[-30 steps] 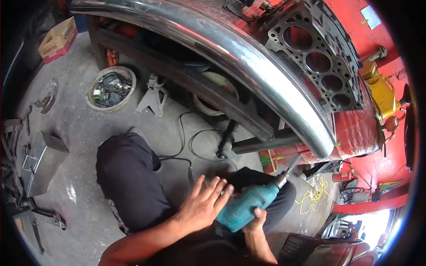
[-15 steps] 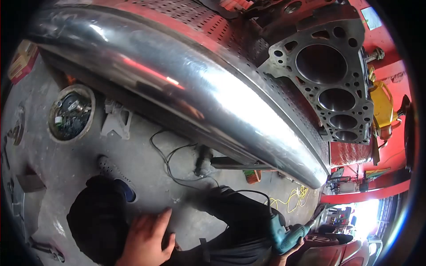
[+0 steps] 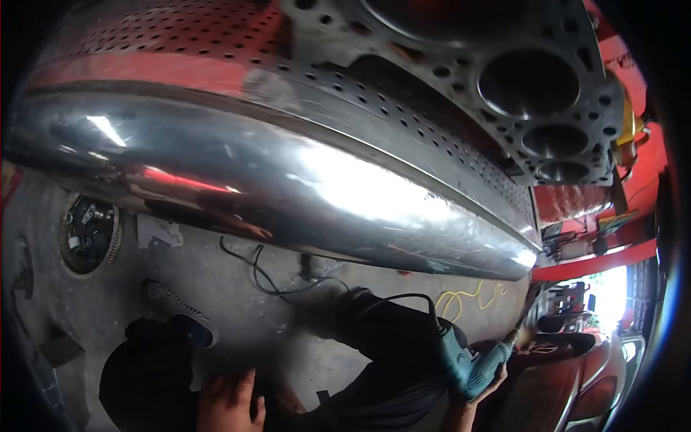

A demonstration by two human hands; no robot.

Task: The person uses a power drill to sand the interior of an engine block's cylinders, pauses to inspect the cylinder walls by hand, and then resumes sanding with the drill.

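Observation:
At the right of the head view, my right hand (image 3: 491, 389) grips a teal power drill (image 3: 461, 366) from below. The drill's front end points up and right, and its black cable (image 3: 403, 296) loops back over my dark-trousered leg (image 3: 403, 338). Low in the frame, my left hand (image 3: 229, 402) is held over my lap beside my other knee, thumb apart and nothing visible in it. Beyond both hands, a metal engine block (image 3: 461, 79) with round cylinder bores sits on a perforated bench top (image 3: 187, 32) with a shiny rounded metal edge (image 3: 273, 173).
Under the bench edge at left stands a round container (image 3: 115, 241) of dark parts. Cable (image 3: 266, 282) and yellow cord (image 3: 453, 299) lie on the grey floor. A red vehicle (image 3: 597, 367) is at the lower right.
The view has shifted, so the engine block looks larger and higher and the bench edge fills more of the left. My left hand sits lower in the frame. The drill has risen slightly.

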